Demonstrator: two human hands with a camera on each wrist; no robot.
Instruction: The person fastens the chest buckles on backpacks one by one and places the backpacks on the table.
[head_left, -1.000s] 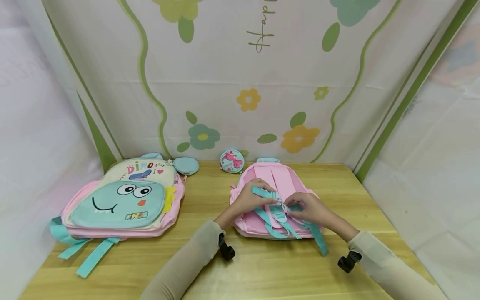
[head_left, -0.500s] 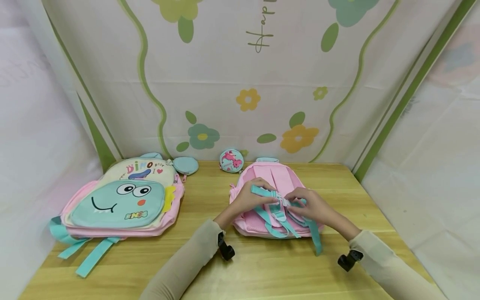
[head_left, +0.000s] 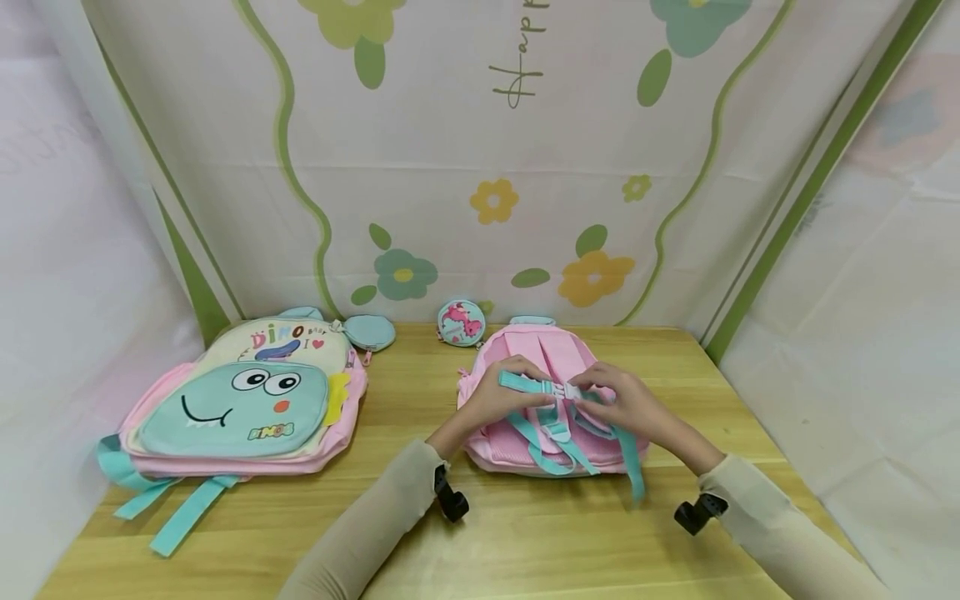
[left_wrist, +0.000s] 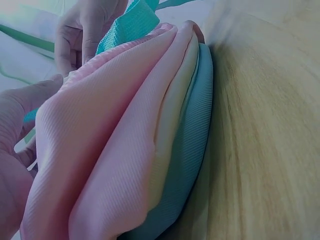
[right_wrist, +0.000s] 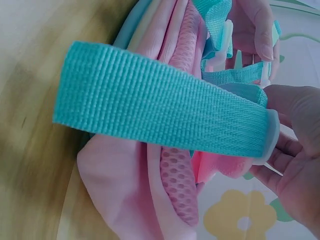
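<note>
A pink backpack (head_left: 551, 348) lies with its strap side up on the wooden table. Over it, my left hand (head_left: 501, 398) pinches one half of a white plastic buckle (head_left: 561, 391), from which a teal strap (head_left: 521, 382) sticks out. My right hand (head_left: 636, 410) pinches the other half between thumb and fingers. In the head view the two halves meet end to end. The right wrist view has a loose teal strap end (right_wrist: 160, 102) running from the white buckle piece (right_wrist: 271, 137). The pack's pink side (left_wrist: 100, 115) hides part of both hands in the left wrist view.
To the left lies a second backpack (head_left: 232, 408) with a dinosaur face, its teal straps (head_left: 183, 515) over the table (head_left: 420, 550). A round dinosaur pouch (head_left: 461, 323) and a blue pouch (head_left: 369, 332) lie by the flowered back cloth (head_left: 450, 133).
The right hand has brought its buckle half up and level with the left hand's half, and the two now meet. The loose strap end below has shifted slightly left. The left hand stays nearly still.
</note>
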